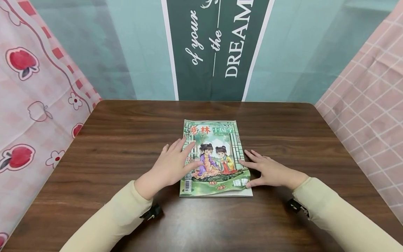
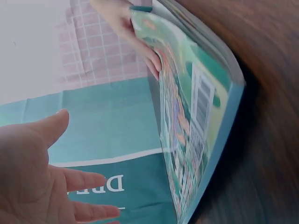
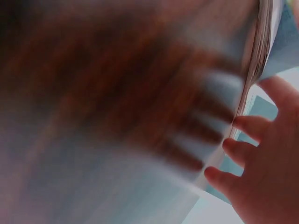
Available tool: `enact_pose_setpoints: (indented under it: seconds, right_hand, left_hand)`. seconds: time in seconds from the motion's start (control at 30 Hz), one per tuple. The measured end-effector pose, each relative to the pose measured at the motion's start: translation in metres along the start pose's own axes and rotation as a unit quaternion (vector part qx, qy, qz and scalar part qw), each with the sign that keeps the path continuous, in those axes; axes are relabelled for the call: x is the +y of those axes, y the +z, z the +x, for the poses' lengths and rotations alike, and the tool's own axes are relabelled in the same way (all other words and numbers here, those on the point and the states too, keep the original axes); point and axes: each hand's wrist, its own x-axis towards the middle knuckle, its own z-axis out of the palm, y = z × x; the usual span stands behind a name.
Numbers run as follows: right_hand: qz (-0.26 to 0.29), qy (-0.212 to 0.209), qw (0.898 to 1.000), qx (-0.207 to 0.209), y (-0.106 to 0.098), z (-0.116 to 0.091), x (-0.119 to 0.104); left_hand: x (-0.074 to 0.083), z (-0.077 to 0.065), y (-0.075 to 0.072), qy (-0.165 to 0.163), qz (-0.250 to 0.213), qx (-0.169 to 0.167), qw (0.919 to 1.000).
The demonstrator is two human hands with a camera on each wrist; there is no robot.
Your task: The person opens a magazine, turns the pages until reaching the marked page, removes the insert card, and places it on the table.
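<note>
A closed magazine [image 1: 217,187] with a green illustrated cover of two seated figures lies face up on the table, its lower right cover corner curling upward. My left hand [image 1: 171,164] is spread over its left side; in the left wrist view the left hand [image 2: 28,177] is apart from the cover, fingers extended, holding nothing. At the right edge is my right hand [image 1: 270,171], thumb by the raised corner. The right wrist view has the right hand's [image 3: 266,163] spread fingertips at the page edges [image 3: 258,56]; whether the thumb goes under the cover cannot be told.
The dark brown wooden table [image 1: 126,133] extends around the magazine. A teal curtain [image 1: 148,52] with a lettered dark panel hangs behind it. Fabric with apples [image 1: 22,63] hangs at left, and pink checked fabric [image 1: 371,87] at right.
</note>
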Motion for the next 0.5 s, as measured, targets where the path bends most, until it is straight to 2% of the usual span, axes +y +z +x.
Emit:
enact_pose_setpoints:
  seconds: [0.17,0.27,0.4,0.5]
  right_hand:
    - [0.038,-0.003,0.999,-0.029,-0.003,0.002,0.006]
    - [0.047,-0.005,0.998,-0.04,-0.006,0.003,0.008]
    - [0.053,-0.009,0.998,-0.043,-0.008,0.004,0.011]
    - [0.057,-0.012,0.997,-0.043,-0.007,0.005,0.012]
  left_hand:
    - [0.011,0.002,0.004,0.036,-0.005,0.006,0.9993]
    - [0.021,0.006,0.011,0.087,-0.002,0.025,0.9959]
    - [0.042,0.013,0.024,0.171,0.015,0.049,0.9839]
    - [0.062,0.019,0.033,0.212,0.034,0.053,0.9753]
